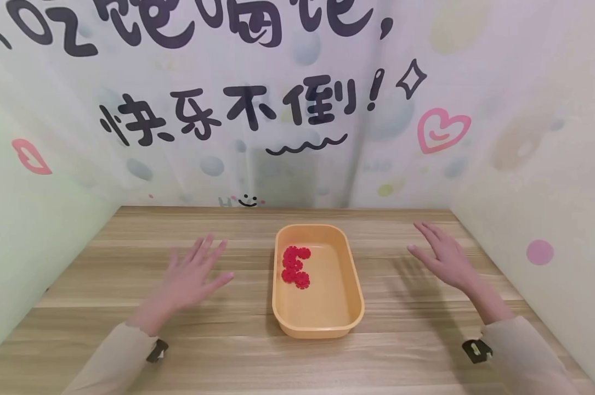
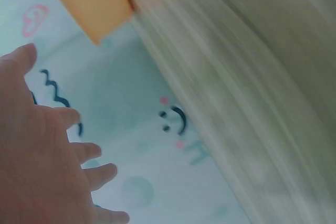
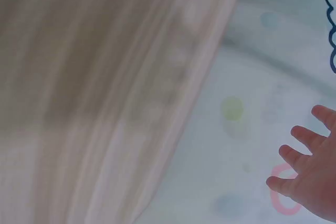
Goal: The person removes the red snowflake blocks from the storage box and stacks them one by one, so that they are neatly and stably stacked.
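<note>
An orange-yellow plastic tray (image 1: pixel 322 323) with rounded corners stands on the wooden table. Along its left side, inside, lies a small cluster of red notched discs (image 1: pixel 292 266), like snowflake-shaped building pieces. My left hand (image 1: pixel 188 282) hovers to the left of the tray, fingers straight and spread, holding nothing. Off to the tray's right is my right hand (image 1: pixel 442 258), raised over the table with its fingers extended and nothing in it. Both wrist views show spread fingers, with a corner of the tray (image 2: pixel 102 11) near the top of the left one.
The wood-grain table (image 1: pixel 218 356) meets a white printed curtain (image 1: pixel 297 181) at the back, with black lettering and hearts on it. Pale walls (image 1: pixel 549 181) close in on the left and right. Dark bands (image 1: pixel 476 350) sit at both wrists.
</note>
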A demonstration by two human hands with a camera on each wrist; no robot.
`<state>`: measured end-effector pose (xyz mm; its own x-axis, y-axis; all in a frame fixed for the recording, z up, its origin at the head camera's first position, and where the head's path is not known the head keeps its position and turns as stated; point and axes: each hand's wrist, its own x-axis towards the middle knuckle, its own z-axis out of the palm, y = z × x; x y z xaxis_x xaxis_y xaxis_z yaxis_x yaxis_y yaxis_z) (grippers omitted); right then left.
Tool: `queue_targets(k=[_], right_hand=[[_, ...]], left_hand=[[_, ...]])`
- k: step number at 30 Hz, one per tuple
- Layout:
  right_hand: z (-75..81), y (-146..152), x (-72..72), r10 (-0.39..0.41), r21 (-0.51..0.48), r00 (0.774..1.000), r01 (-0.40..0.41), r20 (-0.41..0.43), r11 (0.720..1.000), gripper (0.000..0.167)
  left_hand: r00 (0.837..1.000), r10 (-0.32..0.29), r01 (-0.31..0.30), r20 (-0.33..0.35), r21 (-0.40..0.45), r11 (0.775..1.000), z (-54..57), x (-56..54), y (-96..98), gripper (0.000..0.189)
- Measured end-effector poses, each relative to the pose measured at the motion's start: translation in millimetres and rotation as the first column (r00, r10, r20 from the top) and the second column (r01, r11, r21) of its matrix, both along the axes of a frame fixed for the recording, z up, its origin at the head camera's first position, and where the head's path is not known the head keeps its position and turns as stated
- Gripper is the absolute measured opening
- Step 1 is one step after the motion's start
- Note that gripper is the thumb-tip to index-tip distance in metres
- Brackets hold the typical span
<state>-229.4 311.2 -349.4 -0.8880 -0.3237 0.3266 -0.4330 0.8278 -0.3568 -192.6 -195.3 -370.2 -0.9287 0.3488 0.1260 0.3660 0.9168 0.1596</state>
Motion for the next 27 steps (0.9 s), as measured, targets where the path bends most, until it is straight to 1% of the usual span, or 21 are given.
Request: queue_targets(k=[4, 6, 10, 13, 18, 20, 23, 27], right_hand=[[13.1, -8, -10.0, 0.034, -0.083, 0.999, -0.034, -0.004, 0.996, 0.058], [21.0, -14, -14.2, 0.044, -0.115, 0.999, -0.044, -0.007, 0.992, 0.057], [37.5, -27, -20.8, 0.063, -0.144, 0.998, -0.067, -0.028, 0.987, 0.052], [48.7, -37, -25.8, 0.080, -0.162, 0.997, -0.082, -0.018, 0.983, 0.050], [62.6, -53, -36.1, 0.105, -0.200, 0.994, -0.094, 0.042, 0.975, 0.047], [66.3, -60, -40.2, 0.118, -0.201, 0.992, -0.105, 0.050, 0.974, 0.045], [69.9, -72, -45.5, 0.119, -0.195, 0.991, -0.106, 0.057, 0.975, 0.043], [72.0, -93, -50.9, 0.128, -0.175, 0.988, -0.112, 0.084, 0.978, 0.042]], left_hand=[[0.999, -0.038, 0.038, -0.007, 0.003, 0.999, 5.7, 7.4, 15.7, 0.083], [0.998, -0.059, 0.059, -0.025, -0.003, 0.998, 7.3, 12.3, 23.8, 0.085], [0.991, -0.111, 0.110, -0.072, -0.013, 0.994, 8.5, 21.5, 39.1, 0.083], [0.986, -0.146, 0.145, -0.084, -0.024, 0.989, 7.4, 27.1, 48.5, 0.079], [0.981, -0.187, 0.186, -0.058, -0.029, 0.982, 4.6, 35.2, 61.8, 0.080], [0.978, -0.206, 0.205, -0.044, -0.023, 0.978, 3.2, 37.9, 66.8, 0.081], [0.972, -0.232, 0.231, -0.040, -0.019, 0.973, 1.5, 41.1, 73.4, 0.080], [0.970, -0.242, 0.242, -0.035, -0.010, 0.970, -0.8, 43.8, 79.7, 0.078]])
